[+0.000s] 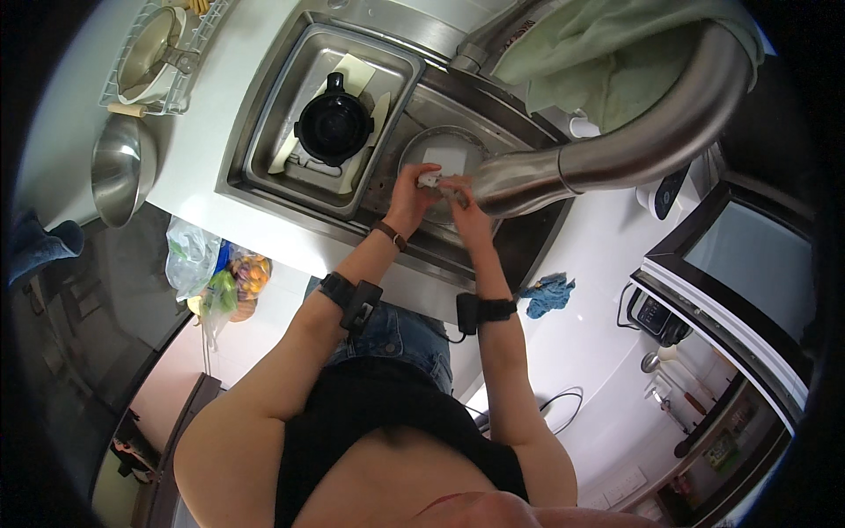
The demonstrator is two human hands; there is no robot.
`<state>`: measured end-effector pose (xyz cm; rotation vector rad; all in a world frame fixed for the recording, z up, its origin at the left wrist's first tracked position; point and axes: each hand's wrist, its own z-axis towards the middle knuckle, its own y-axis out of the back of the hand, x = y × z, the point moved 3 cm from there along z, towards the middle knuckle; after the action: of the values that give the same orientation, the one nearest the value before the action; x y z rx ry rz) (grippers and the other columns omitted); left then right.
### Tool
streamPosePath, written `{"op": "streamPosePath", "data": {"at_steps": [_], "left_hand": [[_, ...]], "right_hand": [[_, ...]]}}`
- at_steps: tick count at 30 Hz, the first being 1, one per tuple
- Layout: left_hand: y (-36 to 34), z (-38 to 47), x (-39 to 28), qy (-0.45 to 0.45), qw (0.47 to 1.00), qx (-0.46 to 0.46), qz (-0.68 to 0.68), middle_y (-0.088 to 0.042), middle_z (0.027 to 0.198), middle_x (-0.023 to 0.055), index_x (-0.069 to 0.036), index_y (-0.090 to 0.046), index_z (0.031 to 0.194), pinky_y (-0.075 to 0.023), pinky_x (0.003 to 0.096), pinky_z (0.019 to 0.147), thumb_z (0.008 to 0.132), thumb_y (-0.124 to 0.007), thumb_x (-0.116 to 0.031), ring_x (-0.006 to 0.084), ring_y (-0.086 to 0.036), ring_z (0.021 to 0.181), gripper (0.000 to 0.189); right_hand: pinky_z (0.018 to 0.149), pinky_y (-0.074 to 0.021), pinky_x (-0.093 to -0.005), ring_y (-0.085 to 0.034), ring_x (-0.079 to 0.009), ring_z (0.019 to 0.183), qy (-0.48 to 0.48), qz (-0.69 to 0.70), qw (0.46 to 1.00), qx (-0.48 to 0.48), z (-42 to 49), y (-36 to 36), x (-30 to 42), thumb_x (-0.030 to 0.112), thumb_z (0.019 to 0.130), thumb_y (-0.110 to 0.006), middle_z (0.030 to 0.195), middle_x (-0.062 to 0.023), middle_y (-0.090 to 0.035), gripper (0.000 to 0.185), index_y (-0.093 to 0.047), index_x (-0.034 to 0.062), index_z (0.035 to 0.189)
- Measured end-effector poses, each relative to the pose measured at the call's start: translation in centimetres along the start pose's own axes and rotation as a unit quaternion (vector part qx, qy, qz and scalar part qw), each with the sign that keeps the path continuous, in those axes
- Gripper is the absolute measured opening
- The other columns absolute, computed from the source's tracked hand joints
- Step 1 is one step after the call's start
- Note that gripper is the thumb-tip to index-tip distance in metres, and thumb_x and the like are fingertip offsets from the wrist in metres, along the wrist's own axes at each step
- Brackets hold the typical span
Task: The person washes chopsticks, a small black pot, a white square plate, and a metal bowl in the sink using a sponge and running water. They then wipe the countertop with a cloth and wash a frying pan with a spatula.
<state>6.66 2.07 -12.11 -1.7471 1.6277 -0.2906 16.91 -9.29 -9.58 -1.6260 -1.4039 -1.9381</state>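
My left hand (414,198) and my right hand (467,204) meet over the sink's right basin. Between their fingers is a small whitish item (429,179), too small to name, which my left fingers pinch. My right fingertips are at a small translucent piece beside it; whether they grip it I cannot tell. Below the hands, a round, rimmed dish (410,148) lies in the basin with a white rectangular thing (443,160) in it. The large steel faucet (528,181) reaches in close to my right hand and hides part of the basin.
A steel tub (270,119) at left holds a black pot (335,127) and pale boards. A green cloth (594,59) drapes over the faucet. Further left stand a steel bowl (119,168) and a wire rack (191,72). A blue cloth (549,294) lies right of the sink.
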Motion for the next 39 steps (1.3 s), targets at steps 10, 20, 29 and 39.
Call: {"op": "streamPosePath", "data": {"at_steps": [10, 20, 29, 39], "left_hand": [[-1.7, -1.8, 0.9, -0.056, 0.997, -0.035, 0.046, -0.060, 0.123, 0.0081, -0.007, -0.055, 0.129, -0.0539, 0.0313, 0.076, 0.103, -0.049, -0.008, 0.0192, -0.064, 0.098, 0.027], [-1.2, -3.5, 1.5, -0.052, 0.994, -0.046, 0.079, -0.064, 0.109, 0.0072, -0.001, -0.048, 0.138, -0.0573, 0.0329, 0.083, 0.104, -0.044, -0.009, 0.0158, -0.065, 0.098, 0.035], [-0.9, -5.3, -0.8, -0.069, 0.968, -0.085, 0.228, -0.064, 0.108, 0.0083, -0.003, -0.054, 0.121, -0.0565, 0.0279, 0.068, 0.098, -0.058, -0.011, 0.0169, -0.066, 0.088, 0.024], [-0.7, -3.4, -2.7, -0.291, 0.905, -0.184, 0.248, -0.060, 0.090, 0.0044, -0.001, -0.055, 0.101, -0.0462, 0.0300, 0.074, 0.101, -0.055, -0.017, 0.0120, -0.053, 0.080, 0.016]], "right_hand": [[0.118, -0.0263, -0.0429, -0.031, -0.0330, 0.146, 0.020, -0.116, 0.991, 0.066, 3.4, -0.6, -2.0, 0.006, 0.095, -0.054, 0.143, -0.0095, -0.055, 0.040, -0.060, 0.0137, 0.134], [0.117, -0.0253, -0.0434, -0.042, -0.0288, 0.139, -0.072, 0.166, 0.982, 0.051, 4.4, -2.0, -0.8, 0.019, 0.102, -0.052, 0.140, -0.0080, -0.057, 0.032, -0.062, 0.0134, 0.132], [0.097, -0.0453, -0.0386, -0.057, -0.0198, 0.114, -0.313, 0.472, 0.823, -0.046, 4.3, -2.3, -4.9, 0.026, 0.093, -0.070, 0.126, -0.0038, -0.060, 0.050, -0.050, 0.0107, 0.137], [0.108, -0.0375, -0.0462, -0.048, -0.0270, 0.127, -0.326, 0.664, 0.673, -0.024, 1.4, -3.7, -3.9, 0.031, 0.102, -0.049, 0.138, -0.0073, -0.052, 0.045, -0.045, 0.0076, 0.141]]}}
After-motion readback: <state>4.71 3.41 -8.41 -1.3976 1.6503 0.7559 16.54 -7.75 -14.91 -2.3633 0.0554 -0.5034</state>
